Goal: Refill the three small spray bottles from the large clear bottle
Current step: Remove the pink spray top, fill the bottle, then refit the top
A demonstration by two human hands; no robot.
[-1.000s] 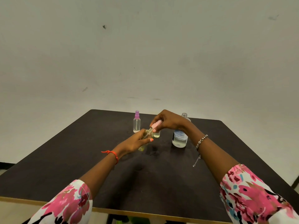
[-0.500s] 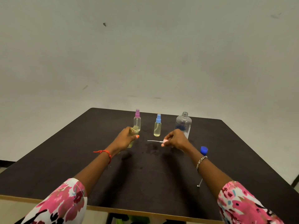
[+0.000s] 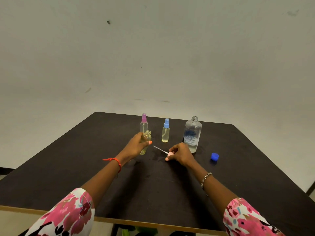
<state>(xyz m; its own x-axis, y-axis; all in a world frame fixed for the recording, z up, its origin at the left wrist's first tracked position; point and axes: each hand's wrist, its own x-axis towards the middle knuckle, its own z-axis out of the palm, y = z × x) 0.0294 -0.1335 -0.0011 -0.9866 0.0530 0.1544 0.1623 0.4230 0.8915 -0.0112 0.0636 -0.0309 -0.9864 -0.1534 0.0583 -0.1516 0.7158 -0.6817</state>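
Fingers (image 3: 148, 143) of left hand (image 3: 136, 147) wrapped around uncapped small spray bottle (image 3: 146, 139), thumb with orange nail across its front; bottle upright, base on or just above the table, open threaded neck clear of the grip, yellowish liquid low inside. Fingers (image 3: 172, 149) of right hand (image 3: 181, 154) pinched narrow on pink spray head (image 3: 170, 153), its thin dip tube (image 3: 159, 149) slanting up and left toward the held bottle, tip apart from it; knuckles resting on or close to the tabletop, cannot tell which. Red thread bracelet (image 3: 115, 162) on left wrist, silver bead bracelet (image 3: 205, 178) on right, floral pink sleeves (image 3: 71, 212) nearer the near edge.

Just behind the held bottle, toward the far edge: pink-capped spray bottle (image 3: 144, 124), upright. Right of it, blue-capped spray bottle (image 3: 165, 131), upright, pale yellow liquid in the lower part. Further right, large clear bottle (image 3: 192, 133), uncapped, upright, printed label on its front, a little liquid at the bottom, just beyond the right hand. Blue cap (image 3: 214, 156) lying alone toward the right edge, apart from the large bottle. Dark table (image 3: 68, 167) with pale wooden rim along the near edge; faint wet smears between the two hands.
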